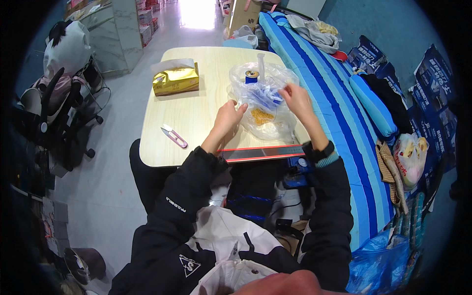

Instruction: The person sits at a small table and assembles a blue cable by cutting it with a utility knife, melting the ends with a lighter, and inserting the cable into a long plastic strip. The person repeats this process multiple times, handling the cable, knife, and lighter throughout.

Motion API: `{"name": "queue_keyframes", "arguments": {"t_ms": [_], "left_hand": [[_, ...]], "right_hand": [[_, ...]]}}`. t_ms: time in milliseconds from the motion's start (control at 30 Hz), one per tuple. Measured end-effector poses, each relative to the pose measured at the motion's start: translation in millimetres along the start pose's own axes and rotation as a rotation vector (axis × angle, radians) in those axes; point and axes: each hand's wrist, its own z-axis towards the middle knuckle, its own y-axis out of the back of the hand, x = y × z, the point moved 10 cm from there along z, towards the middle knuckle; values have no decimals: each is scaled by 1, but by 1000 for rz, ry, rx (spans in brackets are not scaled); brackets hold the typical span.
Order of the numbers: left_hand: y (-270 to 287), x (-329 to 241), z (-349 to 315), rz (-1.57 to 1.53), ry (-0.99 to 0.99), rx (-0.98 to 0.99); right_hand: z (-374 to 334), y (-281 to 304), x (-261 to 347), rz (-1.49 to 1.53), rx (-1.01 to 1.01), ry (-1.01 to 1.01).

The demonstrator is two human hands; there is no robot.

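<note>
A crumpled clear plastic bag point(274, 129) lies on the right half of a small pale wooden table point(172, 115). Within or under its film are golden-yellow small pieces point(261, 116) and a blue-and-white plastic wrapper point(265, 98). My right hand point(299, 102) is closed in a pinch on the bag's film at its right side, beside the wrapper. At the bag's left edge rests my left hand point(227, 119), thumb and forefinger apart; its other fingers are partly hidden. A short blue can point(251, 77) with a gold rim stands beyond the wrapper, amid the film.
Pink-handled thread snips point(174, 136) lie left of my left hand. A yellow tissue pack point(176, 79) sits at the table's far left. Along the near edge runs a dark strip with red borders point(260, 153). A blue-striped bed point(327, 108) adjoins the right side; an office chair point(69, 105) stands left.
</note>
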Motion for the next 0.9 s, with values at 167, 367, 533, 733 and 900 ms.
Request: {"name": "queue_keyframes", "arguments": {"t_ms": [167, 367, 533, 733, 900], "left_hand": [[-5, 7, 0, -204, 11, 87], [55, -14, -15, 264, -76, -205], [98, -42, -31, 104, -144, -261], [138, -68, -62, -758, -164, -122], [156, -75, -84, -928, -108, -220]], "right_hand": [[-67, -42, -58, -85, 339, -188], [-66, -14, -67, 51, 146, -147], [-61, 13, -32, 316, 344, -216], [-61, 42, 8, 906, 381, -394], [-65, 51, 41, 1378, 182, -396]]}}
